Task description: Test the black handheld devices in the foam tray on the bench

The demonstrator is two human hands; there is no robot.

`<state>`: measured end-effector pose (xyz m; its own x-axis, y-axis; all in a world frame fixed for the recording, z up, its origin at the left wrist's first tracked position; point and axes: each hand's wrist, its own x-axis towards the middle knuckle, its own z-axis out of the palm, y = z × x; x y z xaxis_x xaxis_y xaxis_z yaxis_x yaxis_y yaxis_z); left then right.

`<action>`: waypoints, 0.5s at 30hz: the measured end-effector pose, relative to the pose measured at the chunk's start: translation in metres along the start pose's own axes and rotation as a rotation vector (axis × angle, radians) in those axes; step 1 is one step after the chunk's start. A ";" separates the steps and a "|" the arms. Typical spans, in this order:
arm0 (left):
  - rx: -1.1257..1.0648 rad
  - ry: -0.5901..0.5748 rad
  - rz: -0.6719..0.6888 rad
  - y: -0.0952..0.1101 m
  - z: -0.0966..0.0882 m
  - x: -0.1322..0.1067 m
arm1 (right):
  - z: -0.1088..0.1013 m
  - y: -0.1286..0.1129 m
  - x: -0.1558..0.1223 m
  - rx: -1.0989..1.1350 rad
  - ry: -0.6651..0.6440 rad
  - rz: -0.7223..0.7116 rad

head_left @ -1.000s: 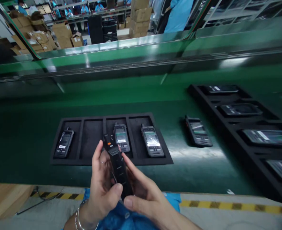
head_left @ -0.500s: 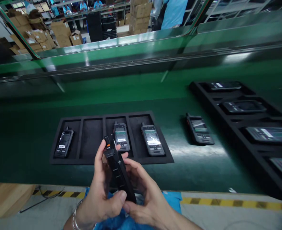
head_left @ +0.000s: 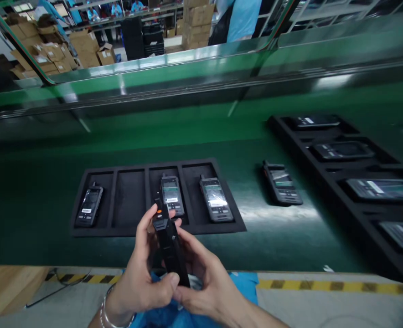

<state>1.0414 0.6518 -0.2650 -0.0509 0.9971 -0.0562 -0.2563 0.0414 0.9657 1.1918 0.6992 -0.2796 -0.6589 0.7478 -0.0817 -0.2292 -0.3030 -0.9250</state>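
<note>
Between my two hands is a black handheld radio (head_left: 171, 248), held on edge, with an orange button near its top. My left hand (head_left: 145, 273) grips it from the left, thumb pressed low on its side. On the other side my right hand (head_left: 206, 278) wraps its fingers around the radio; its screen face is mostly hidden. Just beyond lies a black foam tray (head_left: 129, 228) with a radio at the left (head_left: 90, 207), another radio in the third slot (head_left: 172, 193) and one at the right (head_left: 216, 200). The second slot holds nothing.
A loose radio (head_left: 282, 183) lies on the green work surface (head_left: 235, 255) right of the tray. Farther right, a second black foam tray (head_left: 311, 175) holds several radios. A raised green rail (head_left: 160, 68) runs along the back. A wooden stool (head_left: 15, 289) stands lower left.
The held radio has turned slightly in my hands and stands a bit more upright. Both hands keep their hold. The view has shifted a little.
</note>
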 end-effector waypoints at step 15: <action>0.033 0.160 -0.029 -0.007 -0.007 -0.018 | 0.008 0.000 0.004 -0.033 -0.068 -0.053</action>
<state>1.0378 0.6328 -0.2727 -0.1979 0.9727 -0.1211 -0.2286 0.0743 0.9707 1.1836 0.6975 -0.2775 -0.6935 0.7204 -0.0079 -0.2422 -0.2435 -0.9392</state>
